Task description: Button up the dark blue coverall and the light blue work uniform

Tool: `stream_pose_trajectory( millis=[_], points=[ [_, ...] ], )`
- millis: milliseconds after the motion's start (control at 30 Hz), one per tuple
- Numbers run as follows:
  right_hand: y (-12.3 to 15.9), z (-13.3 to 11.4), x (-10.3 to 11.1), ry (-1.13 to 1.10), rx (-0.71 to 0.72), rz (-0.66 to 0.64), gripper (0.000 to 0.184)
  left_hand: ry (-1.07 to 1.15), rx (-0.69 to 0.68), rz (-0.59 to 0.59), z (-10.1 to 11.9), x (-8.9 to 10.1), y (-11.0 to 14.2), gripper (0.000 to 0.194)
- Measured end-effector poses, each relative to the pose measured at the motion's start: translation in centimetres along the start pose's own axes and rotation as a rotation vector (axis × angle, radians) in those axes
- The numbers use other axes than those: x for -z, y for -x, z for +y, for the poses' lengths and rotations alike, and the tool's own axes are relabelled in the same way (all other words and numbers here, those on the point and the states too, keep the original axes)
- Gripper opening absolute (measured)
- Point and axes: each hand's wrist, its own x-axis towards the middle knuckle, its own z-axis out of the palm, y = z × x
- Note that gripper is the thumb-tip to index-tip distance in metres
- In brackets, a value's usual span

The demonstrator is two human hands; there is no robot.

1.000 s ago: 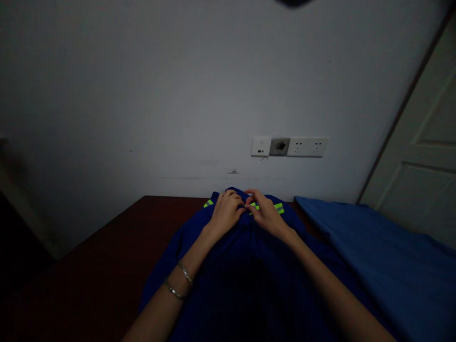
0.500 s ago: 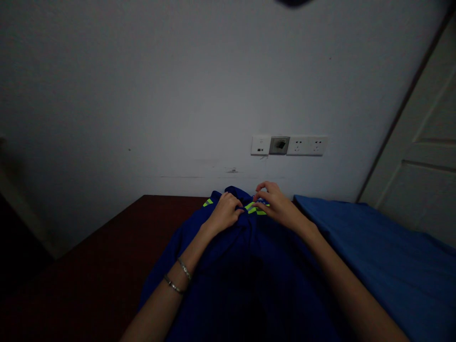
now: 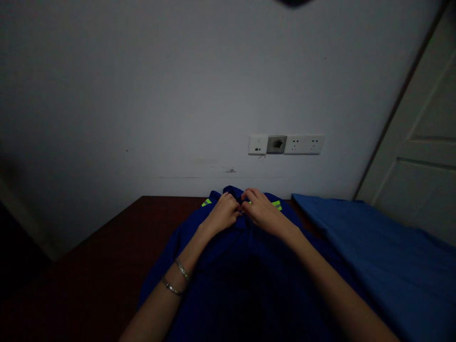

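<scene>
A dark blue garment (image 3: 213,266) with yellow-green reflective strips lies spread on the dark red tabletop, its far end bunched near the wall. My left hand (image 3: 225,212) pinches the cloth close to the middle of that far end. Right beside it, my right hand (image 3: 261,211) has its fingers closed on the same spot, fingertips almost meeting those of the left. One reflective strip (image 3: 277,205) shows just beyond the right hand, another (image 3: 206,202) left of the left hand. What exactly lies between the fingertips is too small and dark to make out.
The dark red tabletop (image 3: 117,242) extends to the left. A lighter blue cloth (image 3: 384,247) lies on the right. Behind stands a pale wall with a row of sockets and switches (image 3: 286,145). A panelled door (image 3: 423,142) is at the far right.
My right hand has moved left to meet my left hand, and its spread fingers have closed on the cloth. The left hand keeps its pinch in nearly the same place.
</scene>
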Motion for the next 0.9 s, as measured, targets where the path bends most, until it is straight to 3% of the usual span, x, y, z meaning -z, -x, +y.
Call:
stream_pose_trajectory(
  millis=[200,367,633,900],
  points=[
    [-0.1,0.0,0.1,-0.037,-0.027,-0.004,0.013,0.066,-0.042,-0.053,-0.1,0.7,0.0,0.008],
    [0.2,1.0,0.1,-0.231,-0.126,0.067,0.007,0.128,-0.095,-0.055,-0.3,1.2,0.0,0.012],
    [0.3,2.0,-2.0,-0.502,-0.261,0.150,0.004,0.123,-0.109,-0.065,-0.8,1.6,-0.1,0.013],
    [-0.1,0.8,-2.6,-0.519,-0.401,0.198,0.003,0.015,-0.061,-0.116,-0.9,2.0,-0.1,0.016]
  ],
)
